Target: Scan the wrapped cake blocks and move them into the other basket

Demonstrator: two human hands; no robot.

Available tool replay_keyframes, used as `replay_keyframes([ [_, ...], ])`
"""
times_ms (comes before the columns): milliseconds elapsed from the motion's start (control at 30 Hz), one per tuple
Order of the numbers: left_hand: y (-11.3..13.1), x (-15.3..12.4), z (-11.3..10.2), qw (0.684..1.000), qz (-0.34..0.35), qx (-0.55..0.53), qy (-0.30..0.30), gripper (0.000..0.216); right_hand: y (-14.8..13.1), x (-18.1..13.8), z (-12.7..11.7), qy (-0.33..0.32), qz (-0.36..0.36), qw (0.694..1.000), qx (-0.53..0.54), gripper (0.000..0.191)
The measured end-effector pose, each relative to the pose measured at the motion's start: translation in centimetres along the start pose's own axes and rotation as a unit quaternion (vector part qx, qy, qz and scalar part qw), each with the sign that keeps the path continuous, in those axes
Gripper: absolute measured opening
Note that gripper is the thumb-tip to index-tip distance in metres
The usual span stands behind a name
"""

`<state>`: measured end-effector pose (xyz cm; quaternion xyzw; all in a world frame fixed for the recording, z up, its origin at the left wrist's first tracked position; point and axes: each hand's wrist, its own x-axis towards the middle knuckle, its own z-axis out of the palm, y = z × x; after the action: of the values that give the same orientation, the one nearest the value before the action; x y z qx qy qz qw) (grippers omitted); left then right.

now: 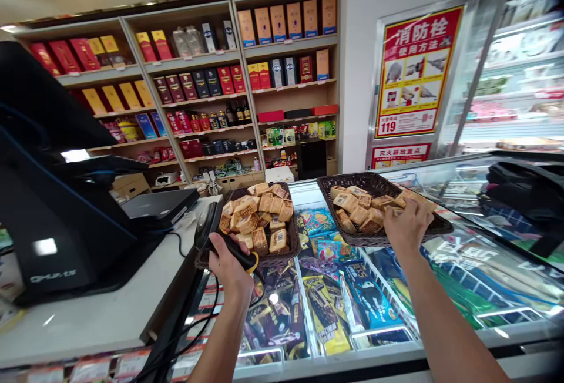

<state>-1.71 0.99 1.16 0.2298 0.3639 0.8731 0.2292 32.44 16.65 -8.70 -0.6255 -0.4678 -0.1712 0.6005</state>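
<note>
My left hand (230, 264) is wrapped round the handle of a black barcode scanner (210, 224), with a yellow-trimmed grip and a dark cable hanging down. The scanner is over the left edge of a brown woven basket (294, 241) heaped with small wrapped snack packets (249, 218) bearing barcode labels. To the right stands a second woven basket (326, 186), holding fewer such packets (356, 204). Over its right part, my right hand (408, 221) has its fingers curled on a wrapped snack packet (418, 200); the fingers partly hide it.
Both baskets sit on the glass top of a chest freezer (282, 365) with bagged frozen goods inside. A counter (101, 312) with a black checkout terminal (66, 224) is at left. A black bag (524, 189) lies at right. Shelves of boxes (198, 86) line the back.
</note>
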Motion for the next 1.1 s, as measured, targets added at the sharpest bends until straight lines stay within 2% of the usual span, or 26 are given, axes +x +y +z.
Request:
replay_keyframes([
  [100, 0.2, 0.8, -0.4, 0.998, 0.033, -0.031, 0.04, 0.054, -4.0, -1.5, 0.1, -0.028, -0.089, 0.995, 0.029, 0.037],
  [167, 0.3, 1.2, -0.7, 0.997, 0.039, -0.042, 0.061, 0.053, -8.0, -3.2, 0.5, -0.086, -0.161, 0.98, 0.077, 0.033],
  [267, 0.1, 1.4, -0.9, 0.994, 0.032, -0.052, 0.087, 0.053, -15.2, -6.3, 2.0, -0.219, -0.238, 0.931, 0.167, 0.033],
  [367, -0.4, 1.4, -1.1, 0.995, 0.022, -0.048, 0.089, 0.053, -22.4, -8.7, 4.4, -0.336, -0.22, 0.898, 0.182, 0.039],
  [400, -0.7, 1.3, -1.2, 0.995, 0.02, -0.043, 0.083, 0.053, -24.4, -9.1, 5.4, -0.352, -0.238, 0.889, 0.17, 0.045],
  [467, -1.1, 1.3, -1.3, 0.996, 0.019, -0.037, 0.074, 0.052, -27.7, -9.5, 7.4, -0.372, -0.339, 0.852, 0.143, 0.061],
  [567, -1.8, 1.4, -1.5, 0.996, 0.021, -0.029, 0.076, 0.052, -30.2, -9.2, 10.0, -0.419, -0.436, 0.79, 0.097, 0.07],
  [633, -2.0, 1.5, -1.6, 0.996, 0.021, -0.024, 0.081, 0.052, -30.6, -8.8, 11.1, -0.448, -0.455, 0.765, 0.083, 0.061],
  [700, -2.1, 1.5, -1.6, 0.996, 0.017, -0.019, 0.08, 0.052, -30.3, -8.3, 11.4, -0.447, -0.467, 0.756, 0.102, 0.052],
  [767, -2.0, 1.4, -1.6, 0.997, 0.015, -0.017, 0.074, 0.051, -29.3, -7.9, 10.7, -0.429, -0.465, 0.761, 0.146, 0.045],
  [833, -2.0, 1.3, -1.5, 0.998, 0.013, -0.011, 0.062, 0.051, -28.0, -7.5, 9.0, -0.413, -0.423, 0.781, 0.201, 0.04],
  [900, -1.9, 1.1, -1.5, 0.999, 0.008, -0.001, 0.04, 0.051, -26.1, -7.1, 6.5, -0.396, -0.334, 0.816, 0.257, 0.036],
  [967, -1.9, 0.9, -1.4, 1.0, 0.004, 0.006, 0.004, 0.05, -23.8, -6.6, 3.7, -0.385, -0.205, 0.846, 0.307, 0.039],
  [1033, -2.0, 0.5, -1.2, 0.999, -0.003, 0.012, -0.038, 0.05, -21.2, -6.0, 1.2, -0.386, -0.071, 0.849, 0.354, 0.051],
  [1100, -2.2, 0.0, -1.0, 0.996, -0.016, 0.024, -0.081, 0.051, -18.5, -5.5, -0.4, -0.388, 0.02, 0.83, 0.401, 0.06],
])
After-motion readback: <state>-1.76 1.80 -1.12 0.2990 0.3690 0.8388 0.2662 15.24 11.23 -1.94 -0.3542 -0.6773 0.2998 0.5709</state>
